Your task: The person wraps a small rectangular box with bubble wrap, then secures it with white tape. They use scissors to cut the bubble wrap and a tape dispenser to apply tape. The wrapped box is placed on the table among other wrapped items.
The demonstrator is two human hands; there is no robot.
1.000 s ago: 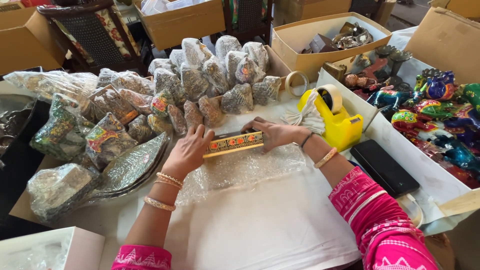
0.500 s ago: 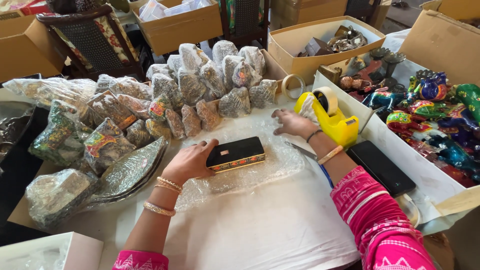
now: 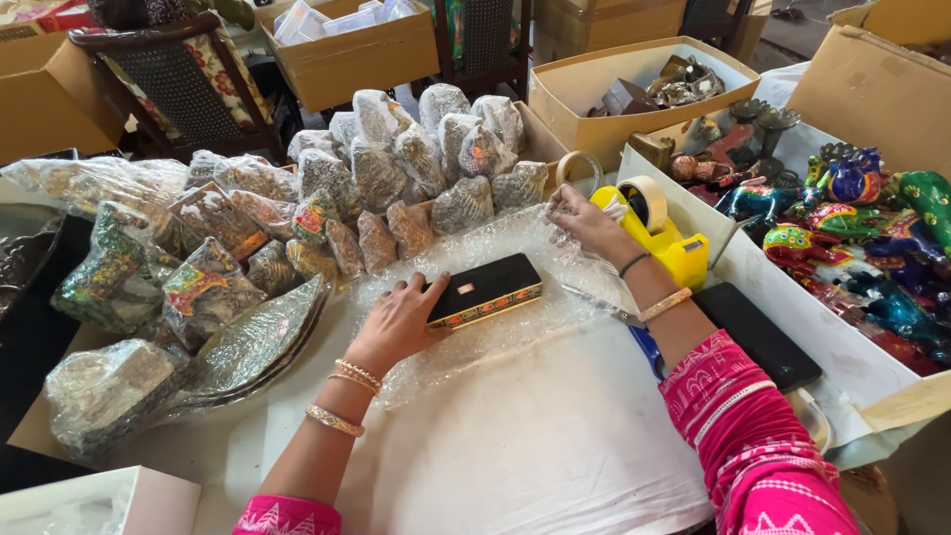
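Her left hand (image 3: pixel 401 319) lies flat, fingers spread, steadying a black painted box (image 3: pixel 484 289) on a bubble wrap sheet (image 3: pixel 495 337). The right hand (image 3: pixel 586 220) pinches tape at the yellow tape dispenser (image 3: pixel 662 230); wrapped bundles (image 3: pixel 396 178) pile behind.

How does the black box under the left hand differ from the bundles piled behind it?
The black box is bare; the bundles are each wrapped in bubble wrap. The box lies flat and alone on a bubble-wrap sheet, with the left hand touching it; the bundles lean stacked together, untouched. The box is a slim rectangle; the bundles are lumpy. Both sit on the same table.
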